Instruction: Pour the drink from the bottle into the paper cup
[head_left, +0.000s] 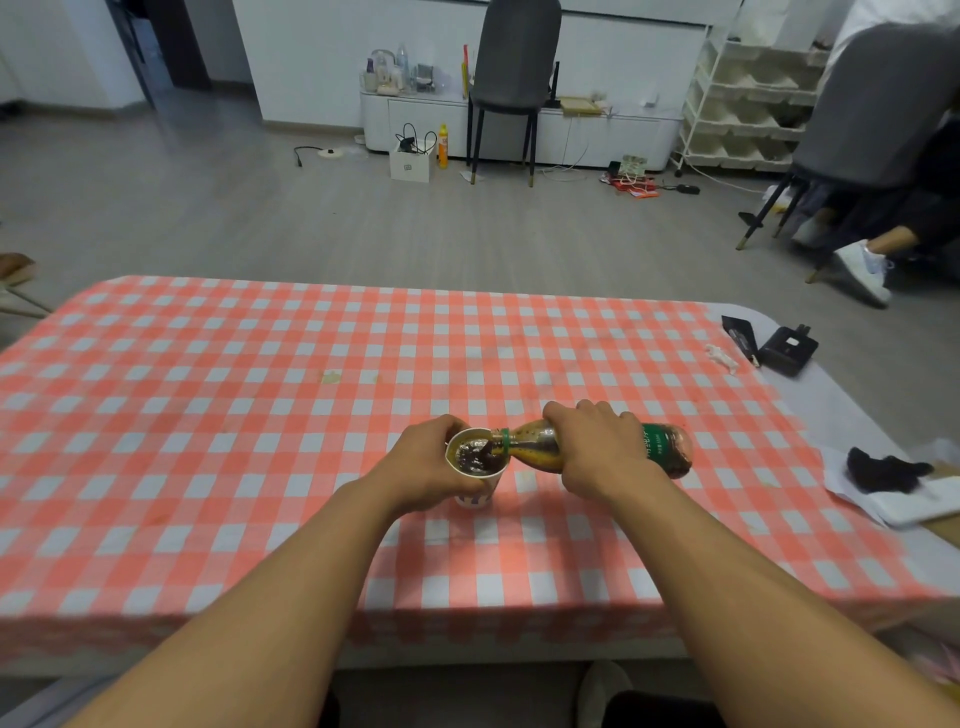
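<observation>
A white paper cup (475, 500) stands on the red-and-white checked table (260, 415), with dark fizzy drink inside it. My left hand (431, 467) is wrapped around the cup's left side. My right hand (597, 449) grips a clear plastic bottle (537, 446) with a green label. The bottle lies almost level, its mouth over the cup's rim, and dark drink runs from it into the cup. Its base points to the right.
A black cloth (883, 470) on white paper lies at the table's right edge. A black box (787, 349) and a dark packet (740, 332) sit at the far right corner. Beyond the table stand a grey chair (511, 62) and a seated person's foot (865, 270).
</observation>
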